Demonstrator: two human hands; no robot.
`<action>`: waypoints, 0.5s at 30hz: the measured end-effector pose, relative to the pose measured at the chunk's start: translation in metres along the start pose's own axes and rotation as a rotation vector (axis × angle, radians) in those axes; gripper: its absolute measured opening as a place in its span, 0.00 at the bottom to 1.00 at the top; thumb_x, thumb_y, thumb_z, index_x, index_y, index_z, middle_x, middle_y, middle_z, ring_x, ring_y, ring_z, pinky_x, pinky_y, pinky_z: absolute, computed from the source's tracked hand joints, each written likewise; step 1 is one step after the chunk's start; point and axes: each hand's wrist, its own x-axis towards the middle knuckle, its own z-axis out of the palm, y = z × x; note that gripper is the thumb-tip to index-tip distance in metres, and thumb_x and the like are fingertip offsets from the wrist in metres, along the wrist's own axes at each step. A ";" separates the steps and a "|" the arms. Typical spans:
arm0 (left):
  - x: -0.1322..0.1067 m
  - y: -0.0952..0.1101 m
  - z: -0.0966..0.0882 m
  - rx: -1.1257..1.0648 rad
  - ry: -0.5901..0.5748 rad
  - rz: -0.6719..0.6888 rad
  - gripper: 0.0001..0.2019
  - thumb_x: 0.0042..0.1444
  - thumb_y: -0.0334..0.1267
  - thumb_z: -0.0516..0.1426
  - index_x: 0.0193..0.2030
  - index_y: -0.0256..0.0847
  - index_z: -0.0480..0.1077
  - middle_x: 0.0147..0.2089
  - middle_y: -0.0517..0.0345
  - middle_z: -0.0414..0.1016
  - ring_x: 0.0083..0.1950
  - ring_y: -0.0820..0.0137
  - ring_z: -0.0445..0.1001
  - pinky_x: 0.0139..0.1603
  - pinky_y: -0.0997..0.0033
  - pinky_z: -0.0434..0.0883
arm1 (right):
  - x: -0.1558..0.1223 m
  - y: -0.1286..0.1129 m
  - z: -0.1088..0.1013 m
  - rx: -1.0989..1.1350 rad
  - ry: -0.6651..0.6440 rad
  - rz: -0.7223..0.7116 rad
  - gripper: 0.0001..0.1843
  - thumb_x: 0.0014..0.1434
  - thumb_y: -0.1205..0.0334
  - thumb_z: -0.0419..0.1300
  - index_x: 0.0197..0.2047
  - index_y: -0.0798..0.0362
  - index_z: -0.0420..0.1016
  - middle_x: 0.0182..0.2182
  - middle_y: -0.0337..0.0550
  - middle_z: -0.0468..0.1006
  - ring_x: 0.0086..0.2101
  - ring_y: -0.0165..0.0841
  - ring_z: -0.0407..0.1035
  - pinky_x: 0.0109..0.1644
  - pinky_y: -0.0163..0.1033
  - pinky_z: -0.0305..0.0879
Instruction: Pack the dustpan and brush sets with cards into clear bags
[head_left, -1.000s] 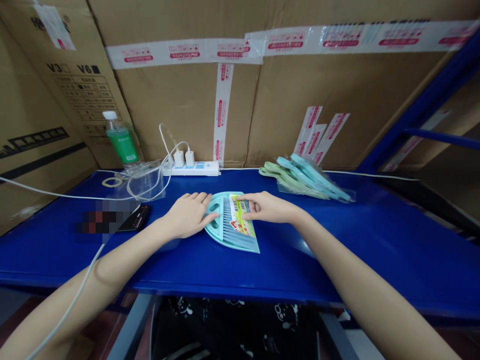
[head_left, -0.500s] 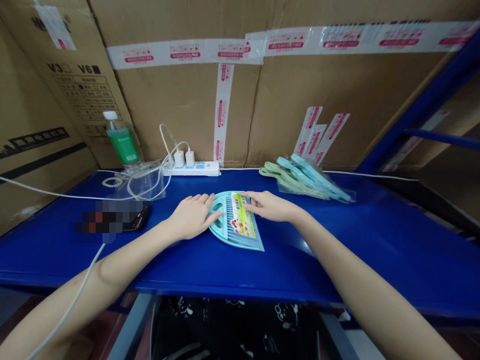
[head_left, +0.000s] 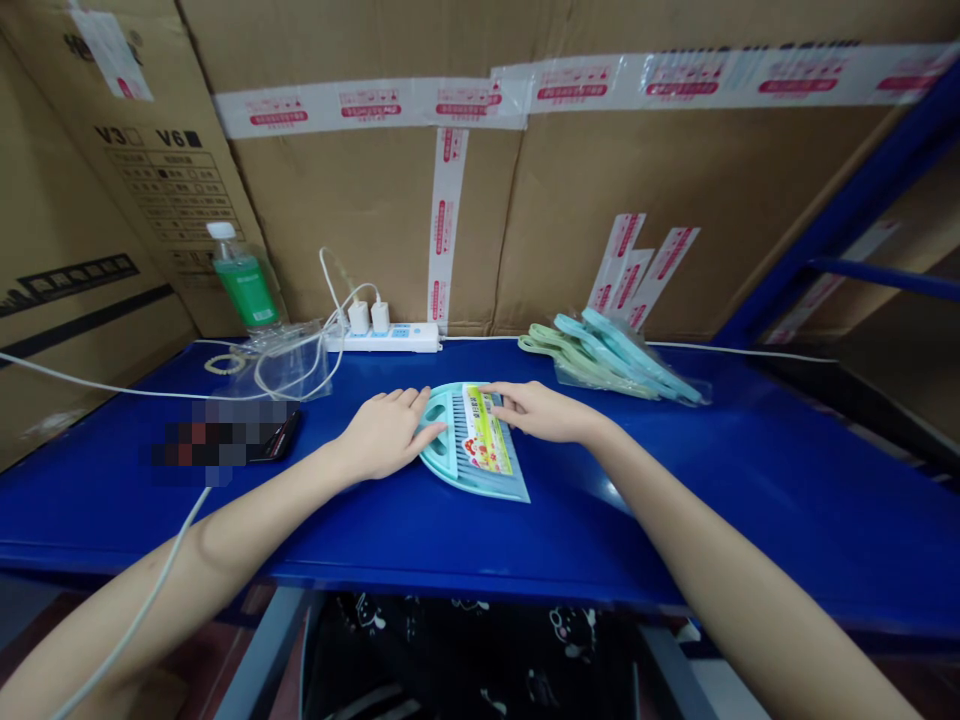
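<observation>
A light-blue dustpan (head_left: 439,468) lies flat on the table, with a matching hand brush (head_left: 452,430) nested in it. A yellow-green and white label card (head_left: 487,440) covers part of the bristles. My left hand (head_left: 386,432) rests at the pan's left edge, fingers stretched out and thumb apart, the thumb tip on the brush's handle side. From the right, my right hand (head_left: 536,410) touches the upper part of the card and the pan's far right side. Its fingers are loosely extended, with the thumb apart below; their undersides are hidden.
Several green and light-blue dustpan sets (head_left: 615,355) in clear bags lie at the back right. A white power strip (head_left: 386,338) with chargers and cables, a green-labelled bottle (head_left: 247,285), a bracelet (head_left: 224,364) and a dark, partly blurred object (head_left: 274,440) are at left. Cardboard boxes (head_left: 360,210) stand behind.
The dustpan and brush have shifted very slightly to the right. Both hands stay almost where they were.
</observation>
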 end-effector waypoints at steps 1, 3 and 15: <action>0.000 0.000 0.000 -0.002 -0.005 -0.004 0.29 0.65 0.51 0.39 0.61 0.29 0.59 0.56 0.40 0.70 0.55 0.57 0.70 0.55 0.59 0.66 | 0.000 0.000 0.000 0.000 -0.003 0.003 0.25 0.61 0.64 0.49 0.60 0.62 0.63 0.27 0.44 0.74 0.26 0.33 0.65 0.32 0.38 0.60; 0.000 0.001 -0.001 -0.003 -0.012 -0.014 0.29 0.65 0.51 0.39 0.62 0.30 0.59 0.56 0.41 0.70 0.56 0.57 0.70 0.55 0.59 0.66 | 0.000 -0.001 0.000 0.008 -0.009 0.000 0.25 0.60 0.64 0.49 0.61 0.62 0.63 0.26 0.43 0.74 0.26 0.33 0.65 0.31 0.38 0.60; -0.001 0.002 -0.002 0.024 -0.019 -0.013 0.29 0.65 0.50 0.39 0.62 0.30 0.58 0.56 0.41 0.70 0.56 0.57 0.70 0.54 0.59 0.67 | 0.000 0.002 0.000 0.018 -0.030 -0.013 0.28 0.58 0.59 0.55 0.60 0.60 0.65 0.26 0.42 0.73 0.25 0.31 0.64 0.29 0.37 0.58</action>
